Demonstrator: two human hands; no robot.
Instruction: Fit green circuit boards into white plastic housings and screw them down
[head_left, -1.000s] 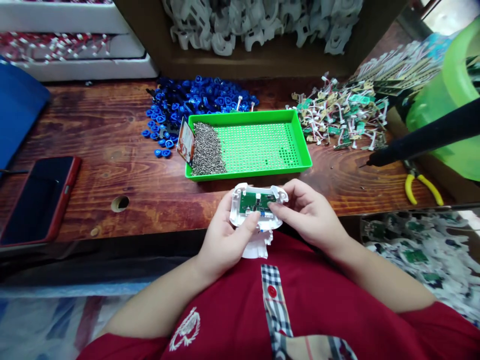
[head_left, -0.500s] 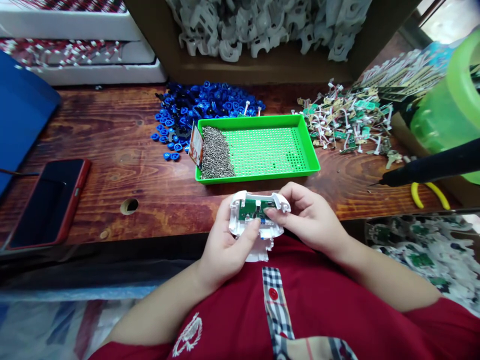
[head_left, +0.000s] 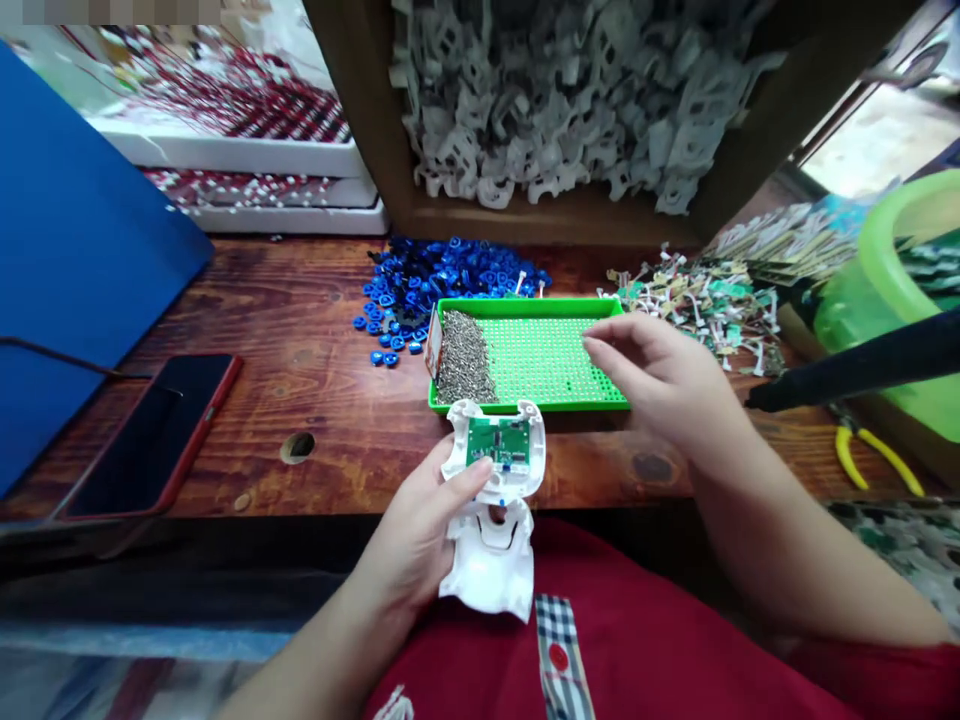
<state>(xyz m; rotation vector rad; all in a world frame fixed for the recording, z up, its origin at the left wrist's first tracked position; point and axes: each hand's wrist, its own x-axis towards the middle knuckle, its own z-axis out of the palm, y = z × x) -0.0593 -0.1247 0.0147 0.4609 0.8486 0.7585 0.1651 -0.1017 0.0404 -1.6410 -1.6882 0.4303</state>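
Here, in the head view, the right hand (head_left: 664,375), thumb and forefinger nearly together, contents impossible to tell, hangs over the right end of the green perforated tray (head_left: 551,350); the metal screws (head_left: 461,362) lie leftward along its long axis, beyond the white casing (head_left: 537,460) gripped in the left hand (head_left: 416,515).

The left hand (head_left: 420,515) holds a white shell (head_left: 537,455), thumb at its green board (head_left: 516,436); a 2nd shell (head_left: 487,577) sits just below. The right hand (head_left: 667,385) is above the tray (head_left: 529,355), which has screws (head_left: 463,362) at its left end and blue parts (head_left: 457,272) lying behind it.
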